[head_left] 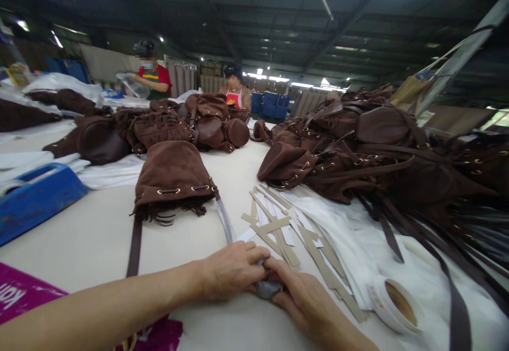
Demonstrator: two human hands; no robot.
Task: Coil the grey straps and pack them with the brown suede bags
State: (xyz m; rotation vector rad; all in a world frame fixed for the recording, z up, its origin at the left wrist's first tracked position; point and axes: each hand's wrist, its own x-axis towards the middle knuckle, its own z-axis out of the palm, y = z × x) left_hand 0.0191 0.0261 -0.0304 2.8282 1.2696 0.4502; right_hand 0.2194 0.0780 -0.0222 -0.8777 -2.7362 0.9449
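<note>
Left hand [230, 272] and right hand [302, 303] meet at the near edge of the desk [91, 250], fingers [254, 256] pressed together, pinching a grey strip end [267, 289]. Strip appears to run far to a brown suede fringed bag [170, 173], probably held taut to keep it aligned.

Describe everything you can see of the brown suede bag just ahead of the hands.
The bag is a slouched, matte brown suede drawstring pouch lying on the pale table. Metal eyelets along its lower edge carry a dark cord, and shaggy dark fringe spills onto the table. A long dark strap runs from beneath it toward the camera, and a narrow translucent strip leads from its right side toward the grey item between the left hand and right hand.
</note>
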